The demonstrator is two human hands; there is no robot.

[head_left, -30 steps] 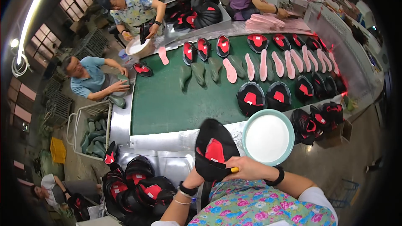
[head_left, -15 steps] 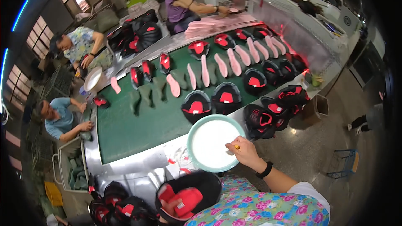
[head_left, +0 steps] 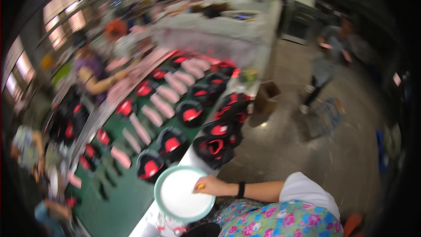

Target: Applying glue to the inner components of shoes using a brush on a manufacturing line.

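My right hand (head_left: 211,186) is closed over the right side of a pale green basin (head_left: 157,194) of white liquid. A bit of yellow handle (head_left: 201,187) shows between its fingers; the tool's working end is hidden. The basin rests at the near edge of a green-topped conveyor table (head_left: 115,208). Just beyond it stand black shoe uppers with red linings (head_left: 151,166). At the bottom edge, only the rim of a black piece (head_left: 201,230) shows beside my flowered apron (head_left: 280,221). My left hand is out of the picture.
Pink insoles (head_left: 139,129) and more black-and-red uppers line the belt. A pile of black-and-red shoes (head_left: 215,145) sits right of the basin, near a cardboard box (head_left: 265,98). Co-workers (head_left: 90,77) sit along the far side. A blurred person (head_left: 323,68) is on the floor at right.
My view has swung to the right, so the table appears farther left and blurred. My left hand and most of the shoe upper it held have left the picture. My right hand stays over the basin.
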